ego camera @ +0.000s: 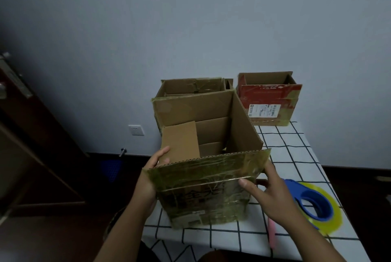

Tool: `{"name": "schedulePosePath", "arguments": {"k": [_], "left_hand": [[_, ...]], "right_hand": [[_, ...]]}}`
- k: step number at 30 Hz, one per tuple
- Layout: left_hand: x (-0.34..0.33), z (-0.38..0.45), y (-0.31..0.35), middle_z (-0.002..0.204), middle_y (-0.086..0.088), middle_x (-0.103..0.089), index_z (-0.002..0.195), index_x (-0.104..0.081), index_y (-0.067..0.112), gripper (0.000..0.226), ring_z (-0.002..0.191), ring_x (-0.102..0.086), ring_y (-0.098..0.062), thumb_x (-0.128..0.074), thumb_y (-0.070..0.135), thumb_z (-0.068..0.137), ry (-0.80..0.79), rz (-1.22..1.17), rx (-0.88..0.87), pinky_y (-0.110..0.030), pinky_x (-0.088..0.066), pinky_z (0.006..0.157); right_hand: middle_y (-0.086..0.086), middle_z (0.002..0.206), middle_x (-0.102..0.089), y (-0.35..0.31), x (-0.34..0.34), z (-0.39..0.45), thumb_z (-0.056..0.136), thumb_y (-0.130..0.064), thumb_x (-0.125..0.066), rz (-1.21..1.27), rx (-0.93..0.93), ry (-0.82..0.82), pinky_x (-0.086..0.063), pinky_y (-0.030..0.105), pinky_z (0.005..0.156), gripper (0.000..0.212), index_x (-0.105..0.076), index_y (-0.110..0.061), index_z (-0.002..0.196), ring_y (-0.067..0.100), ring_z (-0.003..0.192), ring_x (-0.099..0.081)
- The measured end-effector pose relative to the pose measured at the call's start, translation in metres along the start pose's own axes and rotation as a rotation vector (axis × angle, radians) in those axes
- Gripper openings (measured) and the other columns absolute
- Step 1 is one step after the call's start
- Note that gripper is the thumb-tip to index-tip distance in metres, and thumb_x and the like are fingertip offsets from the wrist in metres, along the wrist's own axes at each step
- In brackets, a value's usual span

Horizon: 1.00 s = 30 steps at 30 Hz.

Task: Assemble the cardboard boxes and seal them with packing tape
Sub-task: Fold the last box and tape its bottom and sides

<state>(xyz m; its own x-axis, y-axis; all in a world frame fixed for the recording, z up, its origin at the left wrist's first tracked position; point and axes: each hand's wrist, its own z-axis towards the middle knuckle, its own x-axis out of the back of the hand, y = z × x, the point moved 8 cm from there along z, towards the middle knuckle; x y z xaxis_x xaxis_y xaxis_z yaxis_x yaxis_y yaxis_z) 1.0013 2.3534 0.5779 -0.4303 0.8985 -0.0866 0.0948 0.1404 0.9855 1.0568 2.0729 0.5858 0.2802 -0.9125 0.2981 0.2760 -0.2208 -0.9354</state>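
My right forearm covers part of the tape dispenser point(315, 206) and the pink thing point(271, 230) lying beside it; what that pink thing is I cannot make out. The near box point(203, 177) stands open-topped on the checked tablecloth point(292, 151) between my hands. My left hand point(150, 179) grips its left corner, thumb hooked inside over a flap. My right hand point(268, 189) rests relaxed against its right edge, thumb touching the front face. Two more open boxes, a plain brown box point(190, 88) and a red box point(270, 98), stand behind by the wall.

near box point(203, 198) brown, yellowed tape | far-right box point(269, 97) red | tablecloth point(296, 156) white, black grid | dispenser point(315, 204) blue, tape yellow
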Motion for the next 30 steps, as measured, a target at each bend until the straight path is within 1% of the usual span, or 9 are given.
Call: {"name": "schedulePosePath", "arguments": {"k": [3,8,11,14,17,20,24,28,30], "left_hand": [[0.008,0.006,0.004,0.135,-0.002,-0.055,0.112,-0.064,0.044,0.025,0.120,-0.057,-0.020,-0.053,0.025,0.099,0.069,0.048,-0.081,-0.045,-0.048,0.100],[0.000,0.015,0.017,0.138,0.030,-0.041,0.121,-0.059,0.041,0.031,0.127,-0.040,0.004,-0.056,0.032,0.092,-0.080,0.301,-0.229,-0.038,-0.033,0.113],[-0.005,0.029,0.018,0.143,0.030,-0.026,0.125,-0.043,0.055,0.042,0.139,-0.025,-0.009,-0.059,0.033,0.093,-0.170,0.679,-0.293,-0.045,-0.017,0.118],[-0.008,0.039,0.016,0.150,0.024,-0.016,0.130,-0.027,0.059,0.055,0.144,-0.011,-0.019,-0.062,0.040,0.092,-0.224,0.920,-0.245,-0.048,-0.007,0.117],[-0.012,0.044,0.013,0.160,0.017,-0.008,0.139,-0.023,0.051,0.064,0.145,-0.005,-0.025,-0.063,0.043,0.090,-0.194,0.957,-0.162,-0.049,-0.003,0.118],[-0.008,0.044,0.009,0.161,0.016,-0.004,0.148,-0.023,0.042,0.070,0.146,-0.004,-0.028,-0.064,0.037,0.091,-0.132,0.894,-0.133,-0.048,-0.002,0.118],[-0.008,0.043,0.012,0.161,0.016,-0.003,0.146,-0.018,0.046,0.072,0.146,-0.005,-0.028,-0.063,0.042,0.090,-0.159,0.936,-0.131,-0.050,-0.003,0.118],[-0.015,0.055,0.045,0.162,0.013,-0.002,0.151,-0.021,0.040,0.080,0.148,-0.001,-0.027,-0.054,0.065,0.082,-0.135,1.089,-0.269,-0.058,-0.008,0.116],[-0.019,0.064,0.058,0.163,0.014,0.004,0.151,-0.024,0.040,0.081,0.149,0.002,-0.024,-0.045,0.065,0.078,-0.110,1.122,-0.333,-0.059,-0.010,0.116]], "right_hand": [[-0.034,0.105,-0.062,0.002,0.001,0.001,0.078,-0.036,-0.066,0.047,-0.034,0.001,-0.047,0.009,0.081,0.045,-0.050,-0.042,0.120,-0.006,0.103,-0.059],[-0.021,0.108,-0.067,0.001,0.006,0.006,0.078,-0.037,-0.080,0.130,-0.061,0.015,-0.048,0.019,0.090,0.047,-0.057,-0.028,0.118,0.000,0.106,-0.061],[-0.022,0.112,-0.062,-0.002,0.007,0.012,0.071,-0.046,-0.083,0.141,-0.055,0.018,-0.048,0.021,0.092,0.068,-0.047,-0.028,0.126,0.002,0.111,-0.059],[-0.027,0.109,-0.063,-0.006,0.007,0.015,0.075,-0.038,-0.077,0.123,-0.043,0.034,-0.049,0.022,0.091,0.058,-0.048,-0.036,0.125,-0.002,0.107,-0.060],[-0.023,0.104,-0.067,-0.007,0.011,0.014,0.074,-0.034,-0.072,0.106,-0.015,0.042,-0.051,0.028,0.090,0.039,-0.058,-0.043,0.109,0.001,0.102,-0.063],[-0.018,0.109,-0.068,-0.007,0.013,0.011,0.076,-0.032,-0.072,0.118,-0.002,0.025,-0.052,0.032,0.091,0.037,-0.061,-0.053,0.104,0.006,0.106,-0.064],[-0.007,0.120,-0.067,-0.006,0.016,0.013,0.078,-0.027,-0.072,0.187,-0.015,0.005,-0.051,0.045,0.099,0.036,-0.068,-0.037,0.113,0.013,0.113,-0.063],[-0.010,0.121,-0.067,-0.012,0.016,0.015,0.078,-0.025,-0.071,0.209,0.000,0.014,-0.053,0.031,0.096,0.044,-0.065,-0.026,0.121,0.009,0.115,-0.062],[-0.011,0.118,-0.069,-0.012,0.016,0.015,0.076,-0.025,-0.071,0.216,0.006,0.034,-0.054,0.023,0.090,0.046,-0.064,-0.026,0.122,0.007,0.112,-0.063]]}}
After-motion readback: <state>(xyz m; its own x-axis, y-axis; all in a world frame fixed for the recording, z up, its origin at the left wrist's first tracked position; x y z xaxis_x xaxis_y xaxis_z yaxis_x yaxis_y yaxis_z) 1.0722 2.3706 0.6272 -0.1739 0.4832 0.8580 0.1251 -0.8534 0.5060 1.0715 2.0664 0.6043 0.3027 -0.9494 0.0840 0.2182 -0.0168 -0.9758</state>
